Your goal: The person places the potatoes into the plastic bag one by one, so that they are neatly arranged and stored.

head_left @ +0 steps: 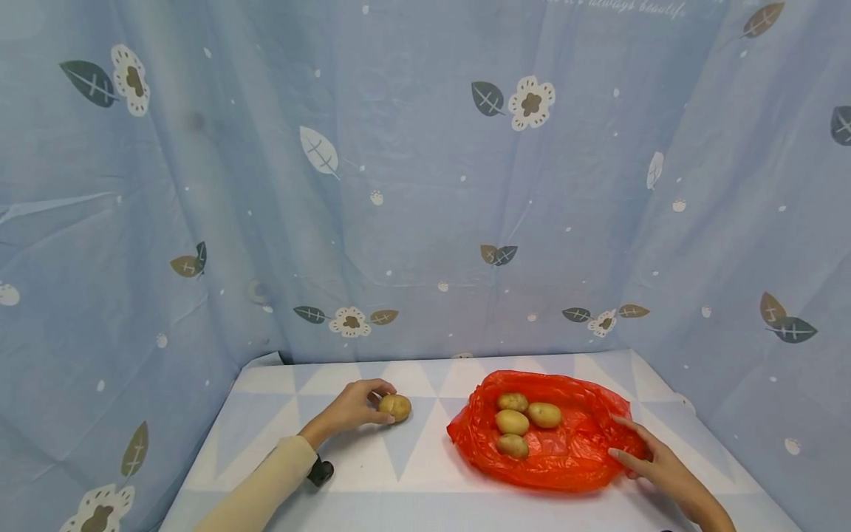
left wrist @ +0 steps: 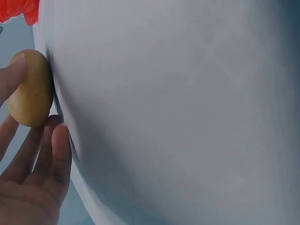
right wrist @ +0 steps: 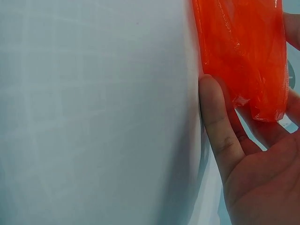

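Observation:
On the left of the table, my left hand holds a potato between its thumb and fingertips. The left wrist view has the thumb lying over this yellow-brown potato, with fingers at its lower end. To the right lies a red plastic bag, spread wide with its mouth facing up. Several potatoes sit together in its left half. My right hand holds the bag's right side, thumb and a finger over the rim. Up close, other fingers reach along the bag's lower side.
A white and pale blue triangle-patterned cloth covers the table. Behind and at both sides hangs a blue curtain with leaves and flowers. A dark wrist device shows under the left sleeve.

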A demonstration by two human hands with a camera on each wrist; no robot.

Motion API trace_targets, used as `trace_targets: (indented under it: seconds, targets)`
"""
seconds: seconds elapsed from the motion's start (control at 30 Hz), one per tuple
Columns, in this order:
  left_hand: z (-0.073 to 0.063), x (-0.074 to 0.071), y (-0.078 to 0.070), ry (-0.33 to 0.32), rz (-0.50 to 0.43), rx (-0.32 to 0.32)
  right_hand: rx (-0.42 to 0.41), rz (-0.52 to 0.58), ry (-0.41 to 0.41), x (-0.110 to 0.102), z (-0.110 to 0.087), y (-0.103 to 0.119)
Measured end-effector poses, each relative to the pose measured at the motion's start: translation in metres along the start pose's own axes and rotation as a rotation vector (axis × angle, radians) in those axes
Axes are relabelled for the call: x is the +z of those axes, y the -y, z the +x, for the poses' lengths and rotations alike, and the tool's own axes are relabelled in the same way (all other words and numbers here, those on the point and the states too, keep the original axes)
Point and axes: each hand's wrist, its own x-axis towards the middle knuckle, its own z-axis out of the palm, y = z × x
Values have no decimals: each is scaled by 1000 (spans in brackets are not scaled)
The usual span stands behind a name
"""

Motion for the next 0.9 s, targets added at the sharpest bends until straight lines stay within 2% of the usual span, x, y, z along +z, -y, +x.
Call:
trace_targets:
  seconds: [0.27,0.9]
  targets:
    - [4,0,-1,26,-28,0,1,-8,4,0,2,1]
    - [6,2,-2,45,8,-32,15,8,-3,1,4,-2]
